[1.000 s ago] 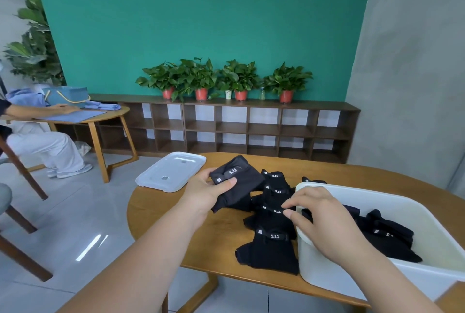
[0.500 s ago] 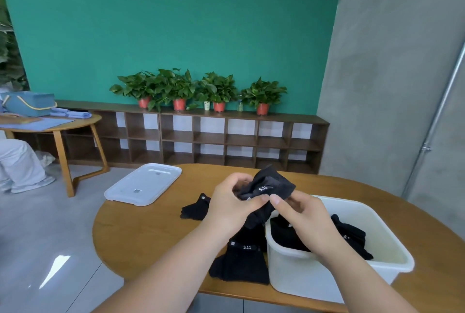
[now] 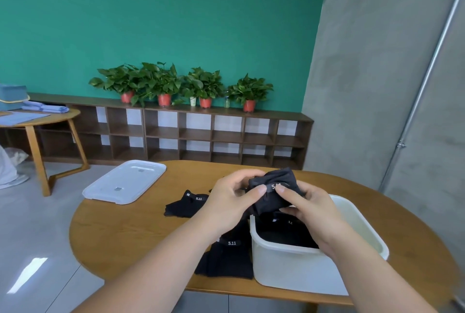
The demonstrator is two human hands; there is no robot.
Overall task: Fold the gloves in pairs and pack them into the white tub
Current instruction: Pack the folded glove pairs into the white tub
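Observation:
A bundle of black gloves (image 3: 275, 193) with a white 5.11 mark is held in the air over the near left corner of the white tub (image 3: 297, 263). My left hand (image 3: 232, 202) grips its left side, thumb on top. My right hand (image 3: 305, 208) pinches its right side from the front. More black gloves lie inside the tub (image 3: 281, 234), partly hidden by my right arm. Loose black gloves lie on the wooden table: one pile (image 3: 227, 257) left of the tub, another glove (image 3: 186, 205) farther back.
The tub's white lid (image 3: 125, 181) lies on the table's far left part. The round table's edge (image 3: 83, 244) curves close on the left. A second wooden table (image 3: 37, 121), a low shelf with potted plants (image 3: 181, 86) and a grey wall stand beyond.
My left hand carried the gloves from the table's middle up over the tub. My right hand left the tub's rim and took hold of the bundle. The view swung right.

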